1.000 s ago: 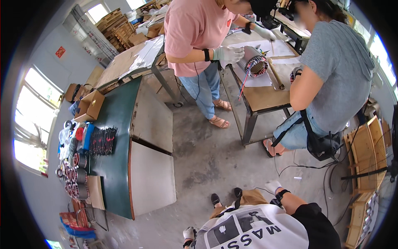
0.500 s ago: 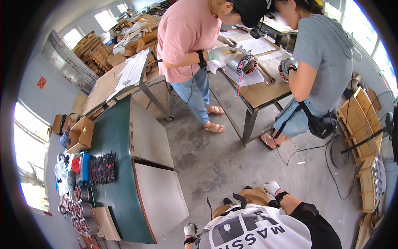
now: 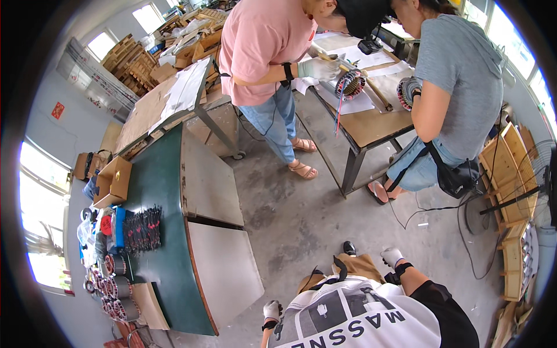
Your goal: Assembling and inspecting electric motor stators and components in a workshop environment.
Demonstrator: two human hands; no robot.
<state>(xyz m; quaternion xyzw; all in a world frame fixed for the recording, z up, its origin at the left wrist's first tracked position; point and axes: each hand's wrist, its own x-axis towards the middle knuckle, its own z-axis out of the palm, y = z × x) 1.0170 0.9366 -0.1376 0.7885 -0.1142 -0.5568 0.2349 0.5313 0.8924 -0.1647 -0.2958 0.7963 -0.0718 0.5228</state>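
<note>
My left hand (image 3: 272,310), in a white glove with a black wrist strap, hangs beside my body at the lower middle, its fingers loosely curled in. Nothing shows in it. The green-topped cabinet (image 3: 165,278) is the nearest thing, to its left, and the two do not touch. My right hand (image 3: 392,256), gloved and strapped alike, is held out in front of me over the concrete floor (image 3: 325,214). Its fingers are curled closed, with nothing visible in them. Below it show my brown trousers and one dark shoe (image 3: 348,248).
Ahead, a person in pink (image 3: 264,46) handles a motor stator (image 3: 351,86) at a table (image 3: 371,130); a person in grey (image 3: 458,75) handles another stator (image 3: 405,93). Cables (image 3: 447,206) and a fan (image 3: 536,180) stand right. Stators (image 3: 119,287) and black wire bundles (image 3: 142,231) lie left.
My right hand has moved slightly forward and right; my left hand has also shifted a little forward. One shoe now shows ahead of my trousers. The person in pink has raised the gloved hand slightly.
</note>
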